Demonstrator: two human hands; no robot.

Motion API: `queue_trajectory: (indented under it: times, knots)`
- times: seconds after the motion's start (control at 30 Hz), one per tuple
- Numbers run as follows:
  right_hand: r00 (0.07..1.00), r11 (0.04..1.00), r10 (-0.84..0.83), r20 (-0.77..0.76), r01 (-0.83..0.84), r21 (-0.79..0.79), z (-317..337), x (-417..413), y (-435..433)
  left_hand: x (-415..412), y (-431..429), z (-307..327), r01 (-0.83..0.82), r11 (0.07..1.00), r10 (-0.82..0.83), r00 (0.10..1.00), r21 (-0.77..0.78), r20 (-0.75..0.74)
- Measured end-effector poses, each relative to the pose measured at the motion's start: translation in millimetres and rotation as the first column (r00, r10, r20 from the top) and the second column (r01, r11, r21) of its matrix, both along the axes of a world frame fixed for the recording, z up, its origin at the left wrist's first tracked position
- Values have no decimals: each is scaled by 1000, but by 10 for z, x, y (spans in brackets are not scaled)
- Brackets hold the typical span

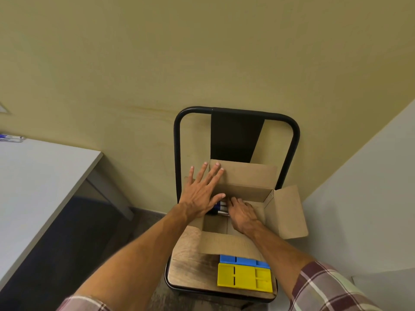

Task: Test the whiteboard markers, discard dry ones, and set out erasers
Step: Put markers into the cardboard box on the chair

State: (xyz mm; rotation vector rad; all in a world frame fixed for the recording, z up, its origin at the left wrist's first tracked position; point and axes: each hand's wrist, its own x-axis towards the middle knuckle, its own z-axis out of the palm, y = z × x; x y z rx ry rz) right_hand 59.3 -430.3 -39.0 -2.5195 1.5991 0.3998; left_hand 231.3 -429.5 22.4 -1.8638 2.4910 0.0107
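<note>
1. Cardboard box (247, 187) sits open on the wood seat (188, 268) of a black-framed chair (177, 153). The chair back is against the tan wall (202, 52). Flaps stand out at 12, 3 and 6 o'clock of the box.
2. Yellow eraser (244, 277) and blue eraser (243, 260) lie flat on the seat at 6 o'clock of the box, touching. The near flap overhangs the blue one's far edge.
3. White table (33, 176) at 9 o'clock of the frame. A loose marker (12, 138) lies at its far edge, cut off by the frame.
4. Markers (219, 207), blue and white, lie in the box's 9 o'clock side, mostly covered by both hands. Count unclear.
5. Left hand (202, 196): palm down, fingers straight and spread over the box's 10 o'clock corner, fingertips on the 12 o'clock flap. Holds nothing.
6. Right hand (241, 214): reaches down into the box, fingers bent toward the markers. Tips are hidden by the left thumb, so can't tell if it grips one.
</note>
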Motion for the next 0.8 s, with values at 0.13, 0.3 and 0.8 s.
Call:
queue_trajectory:
  times: [0.13, 0.3, 0.8]
  knots:
    - [994, 1000, 25, -103, -27, -10, -39, 77, -25, 28, -7, -58, 4, 1000, -4, 1000, 1, 9]
    - [986, 999, 17, -165, -22, -29, -70, 144, -25, 34, 6, -73, 0, 1000, -1, 1000, 12, 9]
    - [997, 989, -45, -58, 36, -141, 340, -56, 76, -112, 84, 90, -57, 994, 57, 998, 90, 3]
